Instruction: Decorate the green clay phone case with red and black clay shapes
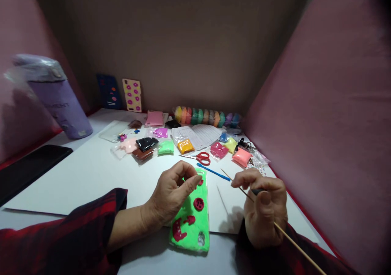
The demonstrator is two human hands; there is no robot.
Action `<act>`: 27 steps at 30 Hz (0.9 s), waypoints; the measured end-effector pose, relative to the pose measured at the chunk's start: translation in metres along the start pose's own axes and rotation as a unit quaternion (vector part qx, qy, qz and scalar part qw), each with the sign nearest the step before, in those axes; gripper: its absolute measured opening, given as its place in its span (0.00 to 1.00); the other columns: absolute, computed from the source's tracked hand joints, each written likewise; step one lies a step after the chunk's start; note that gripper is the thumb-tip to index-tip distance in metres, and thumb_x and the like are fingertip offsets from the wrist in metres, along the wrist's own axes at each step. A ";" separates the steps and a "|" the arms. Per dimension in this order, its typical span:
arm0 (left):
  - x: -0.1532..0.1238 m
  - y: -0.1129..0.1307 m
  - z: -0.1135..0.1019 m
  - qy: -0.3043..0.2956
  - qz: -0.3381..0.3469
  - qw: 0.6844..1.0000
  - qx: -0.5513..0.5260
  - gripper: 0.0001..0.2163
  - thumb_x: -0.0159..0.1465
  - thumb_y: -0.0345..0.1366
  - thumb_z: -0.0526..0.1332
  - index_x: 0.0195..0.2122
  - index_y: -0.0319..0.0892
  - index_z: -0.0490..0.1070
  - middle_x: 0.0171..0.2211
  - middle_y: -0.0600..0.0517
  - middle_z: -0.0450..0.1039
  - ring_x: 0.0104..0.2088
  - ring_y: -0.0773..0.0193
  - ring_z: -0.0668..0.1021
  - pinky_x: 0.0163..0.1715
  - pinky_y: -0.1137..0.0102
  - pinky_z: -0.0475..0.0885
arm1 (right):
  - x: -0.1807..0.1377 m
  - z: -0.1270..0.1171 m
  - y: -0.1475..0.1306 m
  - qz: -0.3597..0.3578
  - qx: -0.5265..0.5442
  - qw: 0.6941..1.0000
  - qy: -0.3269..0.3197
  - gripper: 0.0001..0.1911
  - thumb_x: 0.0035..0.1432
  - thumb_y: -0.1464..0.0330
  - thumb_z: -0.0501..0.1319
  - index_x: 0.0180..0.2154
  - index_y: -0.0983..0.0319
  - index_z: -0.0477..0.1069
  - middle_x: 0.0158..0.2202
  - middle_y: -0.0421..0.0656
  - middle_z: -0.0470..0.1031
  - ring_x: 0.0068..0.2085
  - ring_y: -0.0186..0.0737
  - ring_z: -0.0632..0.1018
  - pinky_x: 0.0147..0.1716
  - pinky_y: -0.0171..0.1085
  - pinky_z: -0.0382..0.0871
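Note:
A bright green clay-covered phone case (191, 210) lies at the near edge of the white board, with dark red clay shapes on it. One is a round red piece (198, 204) with a cut pattern; lower left sits a larger spotted one (179, 230). My left hand (171, 195) is over the case's upper part, thumb and forefinger pinched near a small red bit; whatever is between them is hidden. To the right, my right hand (265, 210) is closed around a thin wooden skewer (297, 246), its tip pointing up and left. Something small and dark (258, 191) shows between its fingers.
Red-handled scissors (203, 158) and a blue modelling tool (214, 172) lie beyond the case. Behind are several clay packets, including an orange one (185, 146), and a paper sheet (206, 136). A purple tumbler (61, 104) and black phone (33, 173) stand and lie left.

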State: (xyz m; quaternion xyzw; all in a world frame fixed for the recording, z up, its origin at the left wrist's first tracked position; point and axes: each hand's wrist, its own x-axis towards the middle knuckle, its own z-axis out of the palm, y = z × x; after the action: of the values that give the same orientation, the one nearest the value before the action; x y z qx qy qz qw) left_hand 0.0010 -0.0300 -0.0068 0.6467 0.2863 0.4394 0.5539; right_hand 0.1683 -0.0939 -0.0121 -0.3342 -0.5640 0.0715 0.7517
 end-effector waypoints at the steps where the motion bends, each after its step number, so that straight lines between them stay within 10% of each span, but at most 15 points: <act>1: 0.000 0.000 0.000 -0.002 -0.003 1.000 -0.005 0.09 0.62 0.38 0.62 0.30 0.39 0.66 0.24 0.56 0.65 0.25 0.71 0.66 0.25 0.76 0.62 | 0.000 0.000 -0.001 0.009 -0.001 1.000 0.022 0.06 0.64 0.65 0.54 0.35 0.61 0.63 0.29 0.40 0.73 0.30 0.39 0.72 0.30 0.40 0.62; 6: 0.003 -0.002 -0.001 -0.013 -0.052 0.998 -0.030 0.11 0.64 0.40 0.59 0.30 0.38 0.68 0.22 0.56 0.66 0.21 0.74 0.63 0.20 0.77 0.57 | 0.000 0.001 -0.006 0.067 0.000 0.995 0.070 0.06 0.64 0.66 0.54 0.34 0.60 0.62 0.25 0.38 0.74 0.23 0.34 0.69 0.22 0.34 0.57; 27: 0.008 0.000 -0.001 -0.014 -0.157 0.979 -0.131 0.14 0.61 0.45 0.62 0.30 0.37 0.68 0.19 0.56 0.69 0.14 0.78 0.61 0.12 0.82 0.52 | -0.010 -0.011 -0.016 0.004 0.041 0.992 -0.116 0.05 0.66 0.69 0.51 0.43 0.59 0.63 0.34 0.46 0.77 0.33 0.43 0.78 0.30 0.45 0.71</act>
State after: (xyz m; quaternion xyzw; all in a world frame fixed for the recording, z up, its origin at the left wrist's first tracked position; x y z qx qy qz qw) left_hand 0.0040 -0.0229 -0.0042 0.5217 0.3160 0.3718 0.6998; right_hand 0.1700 -0.1160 -0.0124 -0.2947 -0.6424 0.1355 0.6943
